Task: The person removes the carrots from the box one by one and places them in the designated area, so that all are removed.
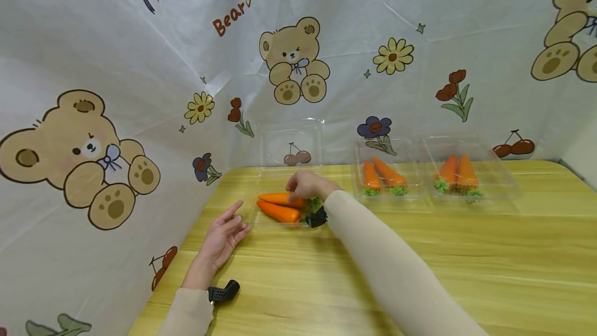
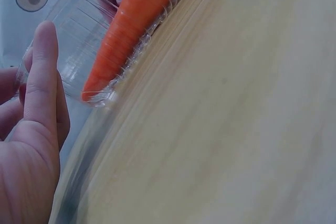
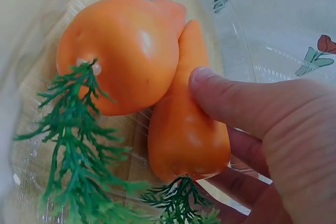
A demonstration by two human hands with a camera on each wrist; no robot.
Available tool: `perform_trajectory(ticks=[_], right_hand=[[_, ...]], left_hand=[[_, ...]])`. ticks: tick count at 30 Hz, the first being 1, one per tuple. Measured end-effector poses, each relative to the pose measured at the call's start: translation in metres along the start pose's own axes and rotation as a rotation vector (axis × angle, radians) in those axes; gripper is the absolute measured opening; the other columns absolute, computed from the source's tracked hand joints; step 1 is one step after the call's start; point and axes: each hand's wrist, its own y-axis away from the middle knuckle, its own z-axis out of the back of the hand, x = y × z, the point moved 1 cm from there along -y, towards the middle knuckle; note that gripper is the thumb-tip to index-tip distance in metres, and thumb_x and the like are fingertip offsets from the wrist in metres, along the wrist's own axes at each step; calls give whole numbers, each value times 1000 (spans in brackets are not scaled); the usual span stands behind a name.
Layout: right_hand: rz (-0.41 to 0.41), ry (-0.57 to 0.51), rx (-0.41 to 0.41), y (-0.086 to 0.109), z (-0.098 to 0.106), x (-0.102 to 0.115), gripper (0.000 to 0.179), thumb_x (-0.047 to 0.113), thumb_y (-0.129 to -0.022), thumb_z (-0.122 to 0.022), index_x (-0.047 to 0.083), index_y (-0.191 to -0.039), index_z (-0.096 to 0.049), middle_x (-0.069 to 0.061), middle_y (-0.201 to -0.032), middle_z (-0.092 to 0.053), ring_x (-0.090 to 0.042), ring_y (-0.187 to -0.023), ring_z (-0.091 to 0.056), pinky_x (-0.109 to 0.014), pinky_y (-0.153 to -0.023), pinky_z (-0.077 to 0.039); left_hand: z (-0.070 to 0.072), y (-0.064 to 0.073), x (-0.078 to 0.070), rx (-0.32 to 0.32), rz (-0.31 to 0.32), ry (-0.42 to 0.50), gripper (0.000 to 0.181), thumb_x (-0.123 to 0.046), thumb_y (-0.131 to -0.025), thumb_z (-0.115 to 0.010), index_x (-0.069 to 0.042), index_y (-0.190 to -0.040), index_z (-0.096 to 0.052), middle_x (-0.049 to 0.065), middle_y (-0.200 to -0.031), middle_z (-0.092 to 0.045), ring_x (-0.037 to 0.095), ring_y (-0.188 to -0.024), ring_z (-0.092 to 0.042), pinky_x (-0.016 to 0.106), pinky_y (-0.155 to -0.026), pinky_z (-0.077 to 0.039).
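Observation:
In the head view two toy carrots lie side by side in the left clear plastic box, tips to the left. My right hand (image 1: pixel 309 186) reaches over this box (image 1: pixel 254 217) and grips the farther carrot (image 1: pixel 275 199). In the right wrist view the thumb presses on that carrot (image 3: pixel 189 140), with the other fingers behind it. The nearer carrot (image 1: pixel 280 212) lies against it, its green top (image 3: pixel 79 145) hanging toward the camera. My left hand (image 1: pixel 224 237) is beside the box's left end, fingers loosely extended, fingertips right at the clear wall in the left wrist view.
Farther right stand two more open clear boxes, the middle box (image 1: pixel 412 196) and the right box (image 1: pixel 506 191), each with two carrots. The left box's lid (image 1: pixel 268 144) stands up against the bear-print cloth (image 1: pixel 345 134). All rest on a wood-grain table (image 1: pixel 298 284).

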Motion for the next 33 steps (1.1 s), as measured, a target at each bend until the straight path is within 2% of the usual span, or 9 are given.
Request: perform_trajectory(ticks=[6, 11, 18, 27, 33], right_hand=[[-11, 23, 7, -1, -1, -1, 40, 25, -92, -80, 8, -128, -72, -8, -128, -70, -22, -116, -64, -35, -106, -56], [-30, 34, 15, 0, -1, 1, 46, 28, -89, -82, 8, -129, -71, -11, -130, -69, -24, -115, -64, -36, -103, -57], [-44, 52, 12, 3, -1, 3, 48, 30, -86, -85, 10, -128, -72, -8, -125, -69, -22, -108, -65, -35, -99, -58], [-37, -10, -13, 6, 4, 1, 50, 30, -85, -86, 13, -129, -71, -9, -126, -70, -22, -111, -66, -34, -94, -60], [-4, -97, -41, 10, 8, 3, 46, 33, -87, -83, 15, -128, -72, -8, -124, -72, -20, -108, -68, -32, -87, -62]], left_hand=[[-1, 0, 0, -4, -4, 13, 58, -2, -109, -45, -12, -164, -29, -4, -98, -49, 9, -81, -67, 26, -89, -63], [-1, 1, 0, -3, -9, 15, 58, -2, -109, -45, -12, -164, -29, -4, -97, -50, 9, -81, -67, 26, -89, -63], [-1, 1, 0, -4, -13, 17, 59, -1, -109, -45, -12, -164, -29, -4, -98, -49, 9, -81, -67, 26, -89, -63], [-2, -1, 1, 2, -10, 3, 58, -2, -109, -46, -11, -164, -29, -4, -97, -50, 9, -81, -67, 26, -89, -63], [0, -1, 1, 1, -16, -3, 60, -3, -108, -47, -10, -164, -27, -4, -97, -50, 9, -82, -67, 26, -89, -63]])
